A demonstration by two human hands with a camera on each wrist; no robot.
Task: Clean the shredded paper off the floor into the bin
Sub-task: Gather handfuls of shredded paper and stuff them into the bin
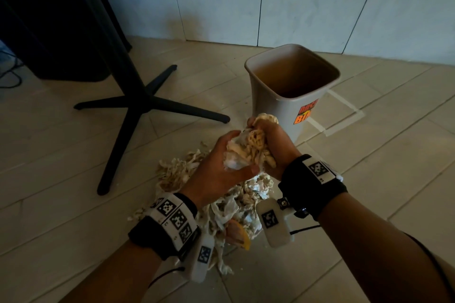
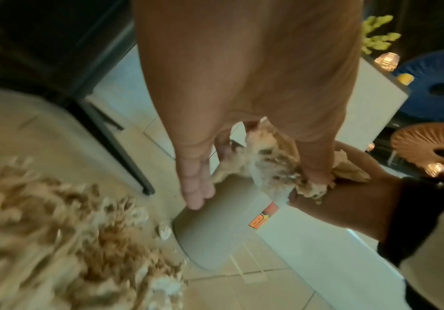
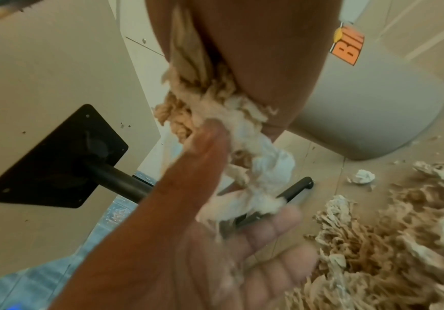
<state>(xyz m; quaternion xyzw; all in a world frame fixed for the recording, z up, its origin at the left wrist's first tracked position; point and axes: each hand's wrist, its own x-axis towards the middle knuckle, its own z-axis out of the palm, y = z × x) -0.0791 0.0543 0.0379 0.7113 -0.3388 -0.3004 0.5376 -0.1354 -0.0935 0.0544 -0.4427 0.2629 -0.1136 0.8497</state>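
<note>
Wad of shredded paper held between both hands, lifted clear of the floor, just short of the bin at 1 o'clock. Left hand cups it from the 8 o'clock side, fingers curled round the underside, thumb over the top; right hand clamps it from the 3 o'clock side, fingers wrapped in. Both grips closed on the same wad, pressing toward each other.

Rest of the paper pile lies on the floor under the wrists, spreading toward 7 o'clock. Bin upright, mouth open, looks empty inside. Table base at 10 o'clock, well apart.

Risks, as a judgement: strands hang loose under the wad in the right wrist view, so bits likely drop on the way over; the wad is soft, and a slack squeeze lets it fall apart. The bin is light and its rim is close to the right hand; a knock could tip it.

The wad has no real pointing end; its long axis runs roughly from 7 to 1 o'clock, top end toward the bin.
</note>
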